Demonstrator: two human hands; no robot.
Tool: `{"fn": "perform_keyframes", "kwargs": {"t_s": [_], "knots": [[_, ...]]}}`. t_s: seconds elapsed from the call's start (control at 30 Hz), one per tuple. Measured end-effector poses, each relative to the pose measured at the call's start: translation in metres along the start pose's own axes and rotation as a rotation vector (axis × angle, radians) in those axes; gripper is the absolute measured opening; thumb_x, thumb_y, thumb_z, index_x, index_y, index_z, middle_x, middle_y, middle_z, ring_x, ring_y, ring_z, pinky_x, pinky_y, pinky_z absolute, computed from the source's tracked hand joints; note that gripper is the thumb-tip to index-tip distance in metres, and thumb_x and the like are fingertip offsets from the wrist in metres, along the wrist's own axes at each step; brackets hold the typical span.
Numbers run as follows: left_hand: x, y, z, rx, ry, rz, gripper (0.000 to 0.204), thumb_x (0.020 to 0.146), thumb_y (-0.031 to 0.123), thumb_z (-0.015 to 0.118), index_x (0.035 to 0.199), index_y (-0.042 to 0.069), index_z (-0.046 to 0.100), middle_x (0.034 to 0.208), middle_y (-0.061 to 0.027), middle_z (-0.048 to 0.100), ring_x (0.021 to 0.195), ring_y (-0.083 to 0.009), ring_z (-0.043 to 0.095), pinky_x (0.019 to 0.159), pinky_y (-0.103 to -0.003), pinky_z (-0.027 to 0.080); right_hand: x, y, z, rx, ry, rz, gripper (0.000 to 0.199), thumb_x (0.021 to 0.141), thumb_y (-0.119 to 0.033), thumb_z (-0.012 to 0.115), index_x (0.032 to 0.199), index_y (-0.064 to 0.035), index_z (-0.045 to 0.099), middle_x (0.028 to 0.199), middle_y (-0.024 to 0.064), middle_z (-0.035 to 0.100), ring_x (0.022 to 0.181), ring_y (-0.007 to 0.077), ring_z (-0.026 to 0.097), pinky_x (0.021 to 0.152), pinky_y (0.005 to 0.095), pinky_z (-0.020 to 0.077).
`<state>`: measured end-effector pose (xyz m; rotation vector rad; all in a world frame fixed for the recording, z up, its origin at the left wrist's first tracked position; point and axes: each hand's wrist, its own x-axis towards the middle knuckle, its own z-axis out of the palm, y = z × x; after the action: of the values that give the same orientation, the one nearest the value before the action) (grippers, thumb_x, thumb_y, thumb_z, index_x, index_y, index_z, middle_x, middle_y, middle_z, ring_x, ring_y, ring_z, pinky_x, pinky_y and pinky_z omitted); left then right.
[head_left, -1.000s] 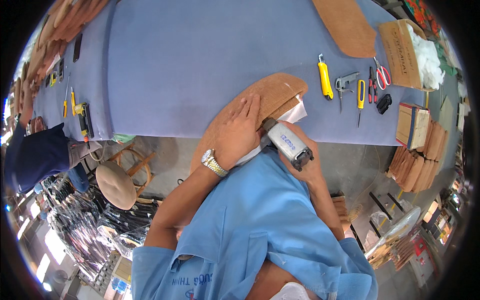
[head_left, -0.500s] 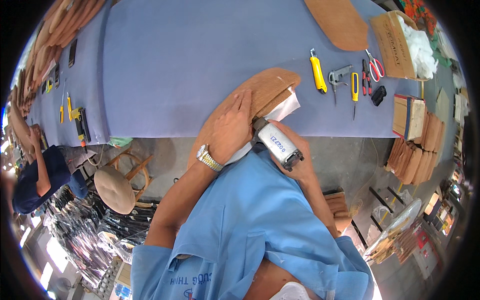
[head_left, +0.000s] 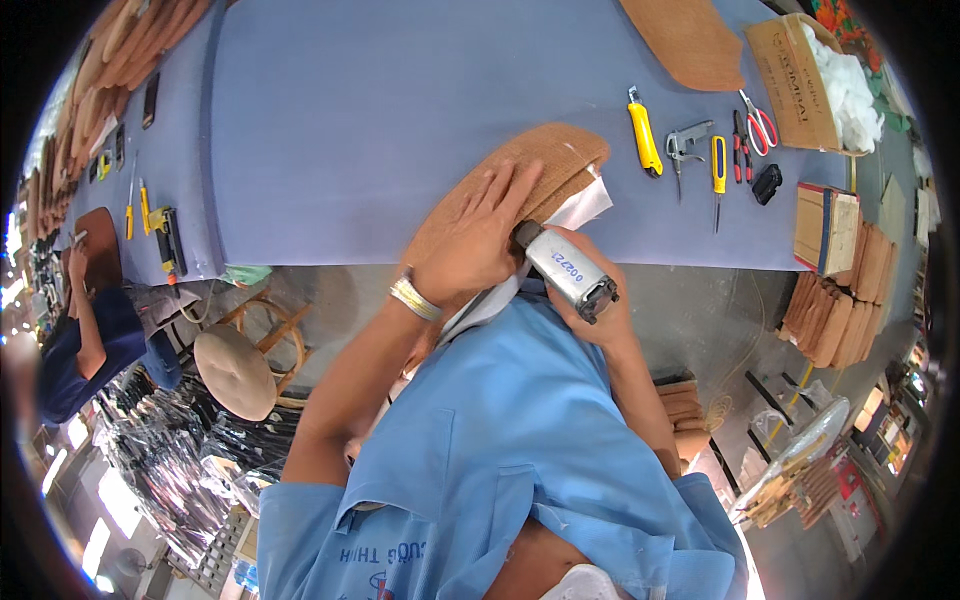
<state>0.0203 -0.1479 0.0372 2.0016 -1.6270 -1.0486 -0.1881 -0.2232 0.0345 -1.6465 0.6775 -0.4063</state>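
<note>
A curved brown fabric-covered pad (head_left: 570, 148) lies over the near edge of the blue table, with white lining (head_left: 583, 205) showing at its right side. My left hand (head_left: 475, 235) rests on its top, fingers stretched out and somewhat spread, with a watch at the wrist. Close to the pad's near right edge, my right hand (head_left: 612, 268) is closed round a silver staple gun (head_left: 570, 272). The gun's dark end sits beside my left hand. Its nose and the spot beneath it are hidden.
On the right lie a yellow cutter (head_left: 644, 132), an air blow gun (head_left: 686, 142), a screwdriver (head_left: 718, 168), pliers (head_left: 741, 146) and scissors (head_left: 762, 124). Behind stands a carton (head_left: 792, 85) of white stuffing. At far left a co-worker (head_left: 92, 345) handles a brown panel (head_left: 102, 250).
My left hand's fingers have spread and shifted slightly on the pad. The staple gun has moved a little to the right. The co-worker's brown panel has come down toward the table.
</note>
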Motion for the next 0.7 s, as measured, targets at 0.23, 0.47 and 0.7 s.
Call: {"fn": "perform_keyframes", "kwargs": {"t_s": [0.23,0.47,0.7], "knots": [[-0.002,-0.088,0.016,-0.486,-0.057,-0.160,0.075,0.111,0.053,0.037,0.167,0.009,0.018,0.173,-0.0212,0.014,0.162,-0.0342,0.007,0.130,-0.046,0.010,-0.006,0.007,0.003,-0.061,0.016,-0.018,0.067,0.074,-0.001,0.076,0.140,-0.0069,0.061,0.124,0.0152,0.071,0.111,0.0302,0.072,0.097,0.0341,0.0533],[-0.027,-0.055,0.040,-0.353,0.133,-0.102,0.076,0.107,0.054,0.041,0.163,0.003,0.030,0.168,-0.0248,0.028,0.158,-0.0396,0.020,0.128,-0.047,0.018,-0.003,0.006,0.001,-0.073,0.021,-0.009,0.066,0.075,-0.001,0.075,0.139,-0.0066,0.061,0.124,0.0143,0.072,0.110,0.0299,0.073,0.095,0.0341,0.0545],[-0.037,-0.021,0.039,-0.032,0.280,-0.067,0.085,0.092,0.035,0.069,0.157,-0.007,0.033,0.159,-0.0307,0.041,0.149,-0.0447,0.038,0.121,-0.048,0.034,0.001,0.009,0.005,-0.091,0.069,-0.048,0.066,0.075,-0.003,0.075,0.140,-0.0071,0.062,0.122,0.0159,0.073,0.106,0.0310,0.074,0.091,0.0347,0.0561]]}}
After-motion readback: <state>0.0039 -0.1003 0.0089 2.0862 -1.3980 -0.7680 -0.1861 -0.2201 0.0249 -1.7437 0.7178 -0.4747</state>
